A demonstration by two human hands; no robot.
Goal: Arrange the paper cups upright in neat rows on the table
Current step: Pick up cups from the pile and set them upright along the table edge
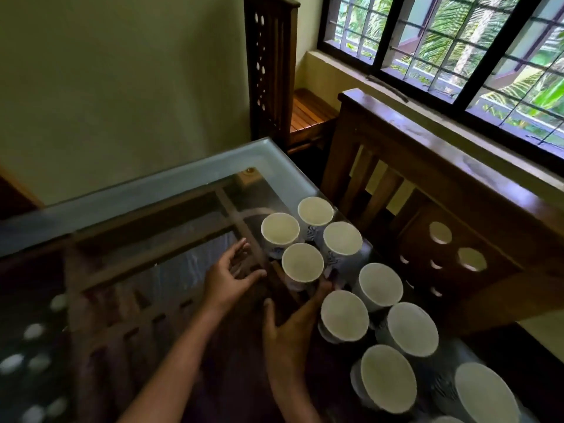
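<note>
Cups: paper cups (342, 242) all upright, mouths up, in two rough rows running from frame centre to lower right along the tabletop's (158, 184) right edge.
Target cup: centre cup (302, 262), second from the top in the left-hand row.
Right hand: right hand (293, 325) at lower centre, fingers (323, 288) stretched straight, pointing up-right at the centre cup's base, holding nothing.
Contact: probably touching the cup's lower wall, but the rim hides the fingertips, so cannot tell.
Left hand: left hand (227, 279) left of that cup, fingers spread and relaxed, holding nothing, with a clear gap to the cup.
Key relation: centre cup sits between the hands, just above the right fingertips and to the right of the left hand. The right hand is nearer.
Cup axis: vertical, wider at the mouth.
Next move (judged): nudge or pinch low on the wall to line it up. The neighbours stand close, so they're easy to knock.
Background: wooden chair (427, 190) at right, window (442, 41) at upper right.
</note>
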